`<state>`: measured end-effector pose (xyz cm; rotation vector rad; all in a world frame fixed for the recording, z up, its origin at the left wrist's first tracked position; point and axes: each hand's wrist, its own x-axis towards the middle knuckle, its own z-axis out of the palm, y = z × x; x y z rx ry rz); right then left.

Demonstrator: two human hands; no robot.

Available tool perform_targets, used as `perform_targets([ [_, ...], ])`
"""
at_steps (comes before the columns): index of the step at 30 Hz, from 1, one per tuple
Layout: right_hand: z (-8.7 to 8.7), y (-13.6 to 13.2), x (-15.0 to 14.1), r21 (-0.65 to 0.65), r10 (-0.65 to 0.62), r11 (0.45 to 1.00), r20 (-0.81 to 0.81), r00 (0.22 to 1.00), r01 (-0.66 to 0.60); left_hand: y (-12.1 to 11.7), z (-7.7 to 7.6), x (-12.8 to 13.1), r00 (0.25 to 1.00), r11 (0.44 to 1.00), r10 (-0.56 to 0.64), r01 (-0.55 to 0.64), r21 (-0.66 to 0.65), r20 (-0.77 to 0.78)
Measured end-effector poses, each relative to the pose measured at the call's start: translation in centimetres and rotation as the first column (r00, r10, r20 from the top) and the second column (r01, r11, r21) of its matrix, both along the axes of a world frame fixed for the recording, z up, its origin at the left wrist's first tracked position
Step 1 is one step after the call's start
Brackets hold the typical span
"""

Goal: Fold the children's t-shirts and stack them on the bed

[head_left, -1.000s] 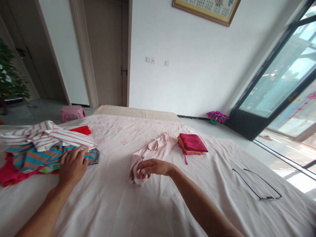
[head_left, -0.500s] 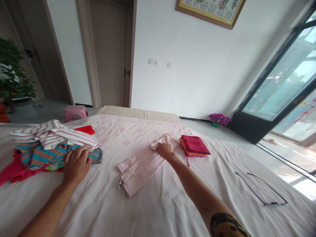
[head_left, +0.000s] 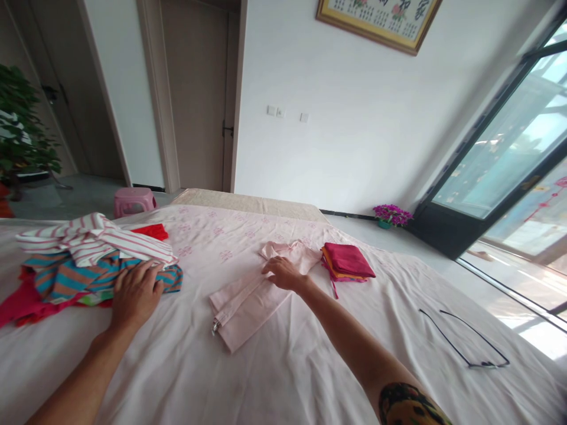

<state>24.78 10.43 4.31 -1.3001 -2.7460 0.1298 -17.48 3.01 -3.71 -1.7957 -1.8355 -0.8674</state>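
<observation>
A pale pink shirt (head_left: 250, 307), folded long and narrow, lies across the bed, its collar end farther from me. My right hand (head_left: 282, 273) rests on its upper part with fingers stretched out, gripping nothing. Small metal hardware shows at the shirt's near left corner. At the left, my left hand (head_left: 136, 293) lies with open fingers on the near edge of a loose clothes pile, touching a blue-and-orange striped garment (head_left: 95, 278). On top of that pile is a white garment with red stripes (head_left: 95, 239).
Right of the shirt sits a stack of folded red and orange cloth (head_left: 349, 260). Eyeglasses (head_left: 481, 354) lie farther right on the pale bedsheet (head_left: 354, 348). Beyond the bed are a pink stool (head_left: 134, 200) and potted purple flowers (head_left: 392, 215).
My right hand has let go of the shirt's collar end and moved slightly left and nearer. The collar end now lies flatter. My left hand has stayed on the pile.
</observation>
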Motion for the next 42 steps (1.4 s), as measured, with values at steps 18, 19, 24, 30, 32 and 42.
perform_targets([
  [18, 0.1, -9.7, 7.2, -0.187, -0.337, 0.924, -0.808, 0.483, 0.332, -0.3, 3.0, 6.3, 0.939, 0.951, -0.297, 0.307, -0.037, 0.174],
  [19, -0.2, -10.1, 7.2, -0.203, -0.323, 0.926, -0.862, 0.391, 0.317, -0.2, 3.4, 8.2, 0.897, 0.915, -0.362, 0.394, -0.087, 0.253],
  [24, -1.2, -11.7, 6.3, -0.205, -0.256, 0.946, -0.947, 0.193, 0.25, -0.2, 5.4, 19.7, 0.768, 0.657, -0.465, 0.633, -0.41, 0.44],
  [30, -2.3, -12.7, 6.1, -0.185, -0.236, 0.948, -0.955, 0.181, 0.258, 0.9, 6.2, 27.8, 0.85, 0.671, -0.377, 0.525, -0.525, 0.368],
  [32, -2.5, -12.8, 6.4, -0.166, -0.215, 0.952, -0.96, 0.178, 0.256, 1.5, 6.2, 28.6, 0.867, 0.679, -0.34, 0.494, -0.543, 0.364],
  [42, -1.9, -11.2, 9.1, -0.208, -0.159, 0.867, -0.977, -0.143, 0.454, 5.5, 7.4, 24.9, 0.597, 0.753, -0.166, 0.591, -0.29, 0.785],
])
